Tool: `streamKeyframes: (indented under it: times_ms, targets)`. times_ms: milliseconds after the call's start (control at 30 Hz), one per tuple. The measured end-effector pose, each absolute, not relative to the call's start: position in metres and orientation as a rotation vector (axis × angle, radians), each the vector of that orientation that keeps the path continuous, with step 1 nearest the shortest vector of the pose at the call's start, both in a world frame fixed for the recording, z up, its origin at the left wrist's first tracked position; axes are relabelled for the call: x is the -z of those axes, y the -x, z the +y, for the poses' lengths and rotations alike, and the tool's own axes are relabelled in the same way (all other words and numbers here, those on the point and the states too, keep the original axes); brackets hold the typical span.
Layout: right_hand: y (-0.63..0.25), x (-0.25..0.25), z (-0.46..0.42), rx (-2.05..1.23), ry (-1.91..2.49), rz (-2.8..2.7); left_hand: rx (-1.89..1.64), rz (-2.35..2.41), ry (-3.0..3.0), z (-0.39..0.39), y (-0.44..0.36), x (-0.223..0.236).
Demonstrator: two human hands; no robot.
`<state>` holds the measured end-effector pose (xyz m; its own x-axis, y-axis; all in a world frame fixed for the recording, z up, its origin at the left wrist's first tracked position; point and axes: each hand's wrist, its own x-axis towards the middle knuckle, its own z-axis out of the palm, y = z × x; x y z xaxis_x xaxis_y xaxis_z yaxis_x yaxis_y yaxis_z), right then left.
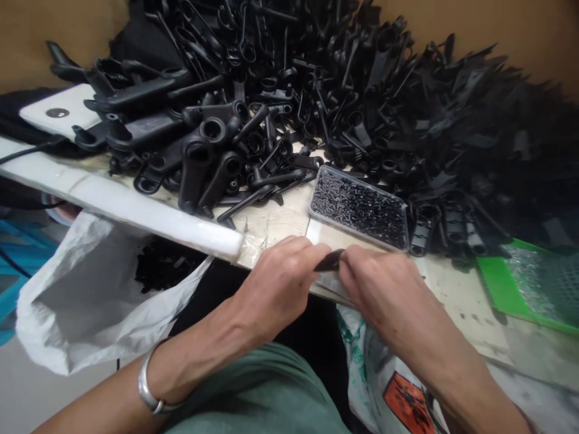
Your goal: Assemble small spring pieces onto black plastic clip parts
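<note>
My left hand [275,283] and my right hand [375,292] meet at the near edge of the worktable [452,289]. Together they pinch a small black plastic part [329,260] between their fingertips; most of it is hidden by the fingers. A silver bangle sits on my left wrist. Just beyond the hands lies a clear shallow tray [359,207] filled with tiny black pieces.
A large heap of black plastic handles and clips [316,90] covers the table's far side. A white phone [61,110] lies far left. A green basket [534,283] sits right. A white plastic bag [104,295] with black parts hangs below the table edge, left.
</note>
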<state>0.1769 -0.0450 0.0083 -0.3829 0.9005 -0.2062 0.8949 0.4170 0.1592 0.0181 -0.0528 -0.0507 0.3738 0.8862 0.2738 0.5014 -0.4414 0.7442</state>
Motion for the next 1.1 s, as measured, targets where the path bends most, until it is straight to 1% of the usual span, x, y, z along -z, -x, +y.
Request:
streamKeyframes:
  times_ms: [100, 200, 300, 400, 500, 567, 667, 733, 833, 900, 1000, 1100]
  targets:
    - [-0.165, -0.013, -0.046, -0.173, -1.482, 2.340, -0.942, 1.219, -2.111, -0.053, -0.018, 0.052]
    - [-0.168, -0.014, -0.040, -0.164, -1.424, 2.433, -0.948, 1.265, -2.141, -0.052, -0.018, 0.052]
    - [-0.185, -0.012, -0.028, 0.075, -1.386, 2.563, -0.942, 1.262, -2.155, -0.051, -0.017, 0.052]
    - [-0.200, -0.012, -0.016, 0.322, -1.411, 2.520, -0.922, 1.211, -2.132, -0.050, -0.016, 0.052]
    - [-0.203, -0.016, -0.009, 0.405, -1.439, 2.443, -0.899, 1.168, -2.098, -0.050, -0.015, 0.050]
    - [-0.197, -0.020, -0.010, 0.341, -1.406, 2.449, -0.898, 1.166, -2.071, -0.050, -0.015, 0.050]
    - [-0.176, -0.024, -0.019, 0.105, -1.341, 2.474, -0.911, 1.177, -2.042, -0.051, -0.015, 0.050]
    - [-0.157, -0.026, -0.027, -0.007, -1.366, 2.376, -0.918, 1.186, -2.046, -0.050, -0.015, 0.052]
    - [-0.140, -0.025, -0.035, -0.090, -1.471, 2.220, -0.930, 1.196, -2.062, -0.049, -0.014, 0.054]
    - [-0.143, -0.022, -0.036, -0.122, -1.500, 2.263, -0.903, 1.183, -2.078, -0.048, -0.013, 0.053]
    - [-0.167, -0.014, -0.029, 0.015, -1.534, 2.424, -0.761, 1.134, -2.143, -0.047, -0.012, 0.047]
    - [-0.190, -0.009, -0.017, 0.331, -1.625, 2.457, -0.578, 1.104, -2.260, -0.046, -0.013, 0.037]
